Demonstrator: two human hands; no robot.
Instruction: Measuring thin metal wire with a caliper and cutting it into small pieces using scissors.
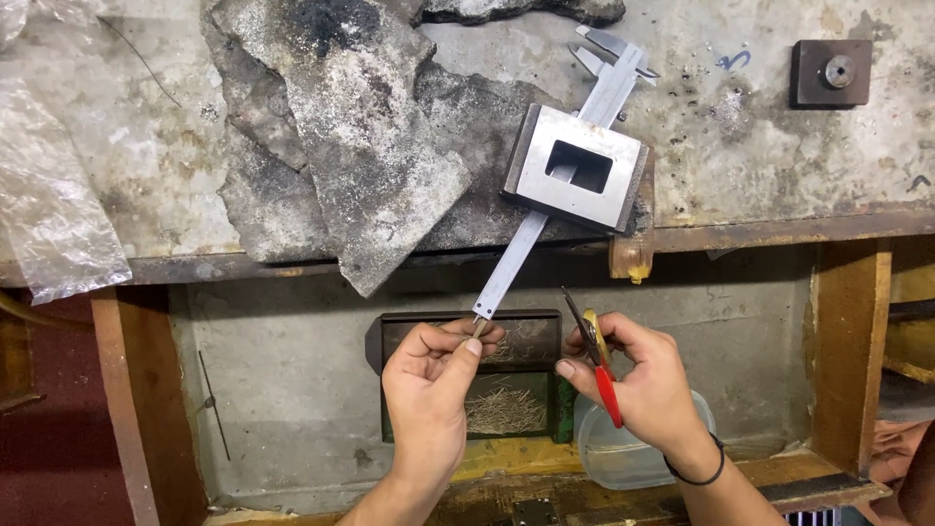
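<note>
The steel block point(577, 168) lies on the caliper point(555, 195), on the bench point(760, 166). Left of the block lie stone slabs point(351, 146); farther left, a plastic sheet point(49, 214). Right of it sits a small square block point(830, 73). Below it are both hands and a tray point(506, 390).

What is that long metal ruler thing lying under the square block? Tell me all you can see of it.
It is a caliper, bare grey steel, long and flat. Its pointed jaws lie at the far end on the stained bench. A square steel block with a rectangular hole rests on its middle, pinning it down. The thin beam runs diagonally off the bench edge and hangs over the gap, its tip just above the left hand. Whether the fingers touch it cannot be told.
</note>
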